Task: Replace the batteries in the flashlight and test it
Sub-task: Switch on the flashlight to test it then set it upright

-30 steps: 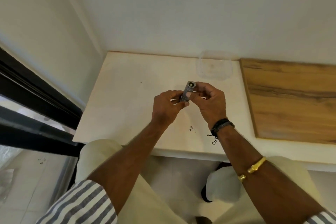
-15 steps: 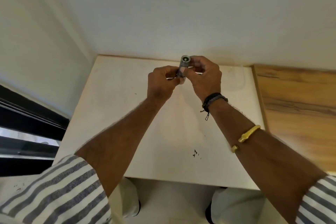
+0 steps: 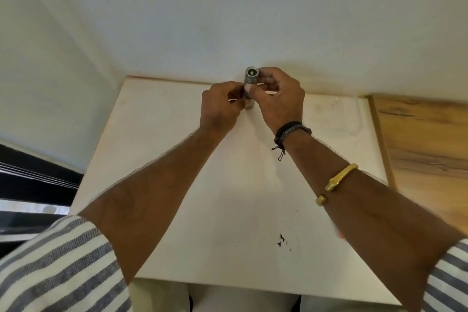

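Hands meet over the far edge of the table (image 3: pixel 177 159), close to the white wall (image 3: pixel 253 20), and between them is the flashlight (image 3: pixel 250 78). From where one stands it is a small grey metal cylinder, held nearly upright, with its top end tipped toward the person's face. That end shows a round face: a pale rim, a dark disc inside it, and a tiny light spot at the centre. Just under the rim the barrel carries a few fine ribbed bands. The middle of the barrel is hidden by fingers, and a short stub of its lower end pokes out beneath them. Whether that stub touches the tabletop or hangs above it, one cannot tell.

The left hand (image 3: pixel 219 109) has its fingers curled in around the lower part of the barrel, gripping it from the left. The right hand (image 3: pixel 281 99) grips the upper part: its thumb (image 3: pixel 249 88) lies across the front of the barrel, nail showing, while the other fingers curl round behind the head.

A black cord bracelet (image 3: pixel 291 130) sits on the right wrist, and a gold bangle (image 3: pixel 339 180) further up that forearm. Striped sleeves (image 3: pixel 63 261) cover the upper arms. The table is pale, with some dark specks (image 3: pixel 281 240) near its front edge. A wooden board (image 3: pixel 425 139) adjoins it on the right.
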A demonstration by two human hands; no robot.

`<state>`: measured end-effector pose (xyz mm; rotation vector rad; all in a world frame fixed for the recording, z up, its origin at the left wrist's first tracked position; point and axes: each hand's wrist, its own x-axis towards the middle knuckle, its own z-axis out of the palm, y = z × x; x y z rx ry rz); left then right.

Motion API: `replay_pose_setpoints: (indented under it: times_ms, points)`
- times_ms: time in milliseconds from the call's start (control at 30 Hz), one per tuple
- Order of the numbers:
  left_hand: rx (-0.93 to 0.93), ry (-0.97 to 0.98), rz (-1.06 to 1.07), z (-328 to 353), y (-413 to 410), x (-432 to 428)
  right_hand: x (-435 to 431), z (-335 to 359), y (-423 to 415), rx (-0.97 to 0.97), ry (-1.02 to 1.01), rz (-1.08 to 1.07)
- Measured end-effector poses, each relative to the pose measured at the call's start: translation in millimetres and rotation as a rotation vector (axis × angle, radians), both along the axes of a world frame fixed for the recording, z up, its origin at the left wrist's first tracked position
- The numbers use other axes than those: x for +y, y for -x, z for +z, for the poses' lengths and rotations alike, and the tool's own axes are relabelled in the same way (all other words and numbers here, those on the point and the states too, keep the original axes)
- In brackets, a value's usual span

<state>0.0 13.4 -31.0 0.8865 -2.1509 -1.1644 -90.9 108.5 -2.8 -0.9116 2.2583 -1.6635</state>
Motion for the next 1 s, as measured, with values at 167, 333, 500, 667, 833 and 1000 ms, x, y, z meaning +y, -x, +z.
replay_pose_setpoints:
  times_ms: [167, 333, 500, 667, 833, 1000]
  points:
    - [-0.001, 0.038, 0.007, 0.0, 7.1, -9.3, -10.0, -3.5, 3.8, -0.001, 0.016, -0.027]
    - [0.005, 0.033, 0.020, 0.0, 14.4, -19.3, -20.9, -6.3, 9.8, -0.003, 0.047, -0.035]
    - [0.011, 0.027, 0.027, -0.5, 14.8, -23.0, -28.8, -7.8, 9.7, -0.003, 0.052, -0.040]
    - [0.038, -0.025, 0.134, 4.4, 8.2, -11.9, -21.0, -4.5, 8.4, -0.028, 0.038, -0.048]
    - [0.054, -0.066, 0.214, 19.8, -12.0, 11.8, 6.1, 8.5, -3.1, -0.040, 0.079, -0.103]
    - [0.126, -0.105, 0.255, 42.6, -40.8, 58.7, 50.8, 26.5, -22.0, -0.129, 0.156, -0.103]
